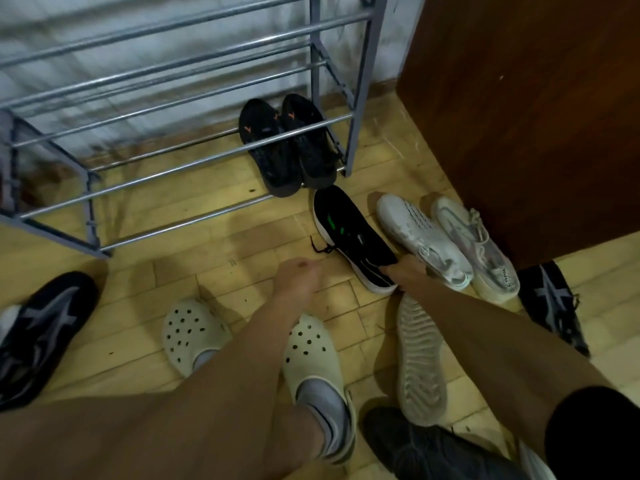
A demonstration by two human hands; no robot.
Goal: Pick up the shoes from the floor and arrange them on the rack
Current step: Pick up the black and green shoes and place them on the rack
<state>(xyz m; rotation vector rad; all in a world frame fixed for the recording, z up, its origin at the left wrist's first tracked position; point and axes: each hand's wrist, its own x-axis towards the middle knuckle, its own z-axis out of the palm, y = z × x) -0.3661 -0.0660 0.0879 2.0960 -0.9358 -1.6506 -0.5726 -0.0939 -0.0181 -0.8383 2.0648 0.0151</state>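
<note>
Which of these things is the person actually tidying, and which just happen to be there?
Part of the job:
grey metal shoe rack
black shoe with green marks
white sneaker pair
upturned white-soled shoe
right hand

Just there:
cream clogs being worn
brown wooden cabinet

Yellow tiled floor (214,237) (scuffed), brown cabinet (526,116)

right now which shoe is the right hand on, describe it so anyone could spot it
Start at the metal shoe rack and go to its front right leg. Just below it on the wooden floor lies a black shoe, gripped at the heel by the right hand. Its green marks and white sole set it apart from the white sneakers beside it.
</note>
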